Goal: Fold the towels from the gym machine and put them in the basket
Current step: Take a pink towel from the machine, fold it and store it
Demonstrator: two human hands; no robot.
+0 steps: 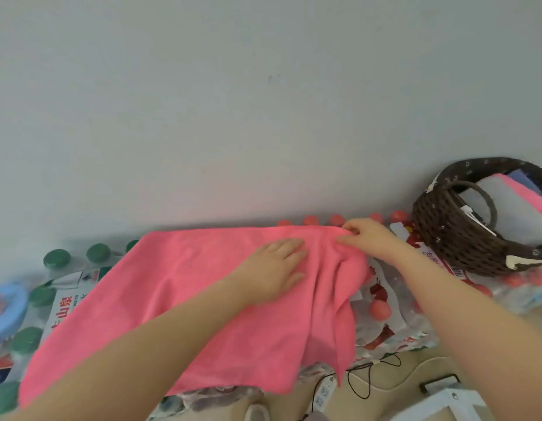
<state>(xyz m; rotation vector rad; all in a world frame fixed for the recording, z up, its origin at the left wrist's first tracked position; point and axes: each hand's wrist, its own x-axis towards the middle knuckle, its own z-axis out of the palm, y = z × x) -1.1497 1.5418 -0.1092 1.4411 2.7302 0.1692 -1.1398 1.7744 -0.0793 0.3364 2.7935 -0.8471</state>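
**Head view: one towel in folding, others already binned**

Pink towel (203,299) lies spread over bottled-water packs (382,311). Left hand (276,268) presses flat, fingers spread; right hand (367,235) pinches the far corner. Basket (455,241) already holds folded towels (512,208). Folding and placing remain.

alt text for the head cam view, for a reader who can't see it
A person spreads a pink towel over packs of bottled water, left hand flat on it, right hand pinching its far corner. A dark wicker basket at right holds folded towels.
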